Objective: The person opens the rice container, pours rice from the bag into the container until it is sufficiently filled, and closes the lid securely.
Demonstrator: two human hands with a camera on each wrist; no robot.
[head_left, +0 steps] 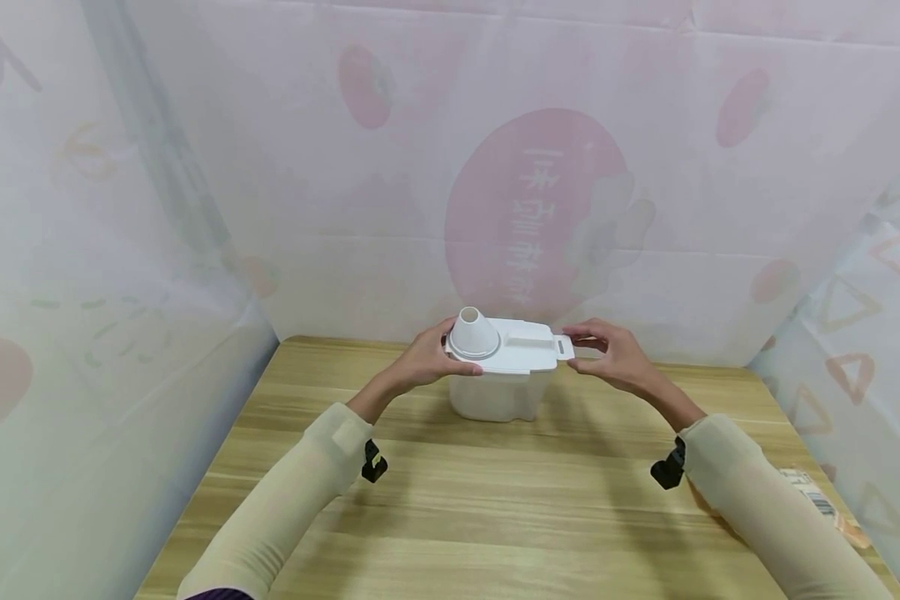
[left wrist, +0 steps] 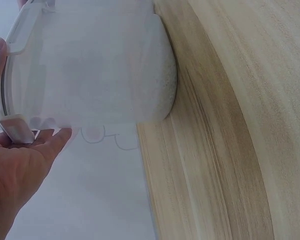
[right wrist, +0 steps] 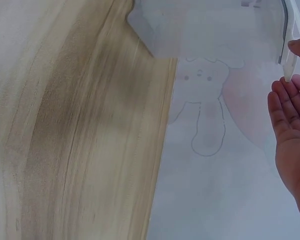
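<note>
As the container stands upright at the far middle of the table, we find its lid running lengthwise left to right between the two hands. Our left hand grips the end with the spout; our right hand pinches the tab. Both are equally near. Count: one container, one lid, one spout, one tab.
</note>
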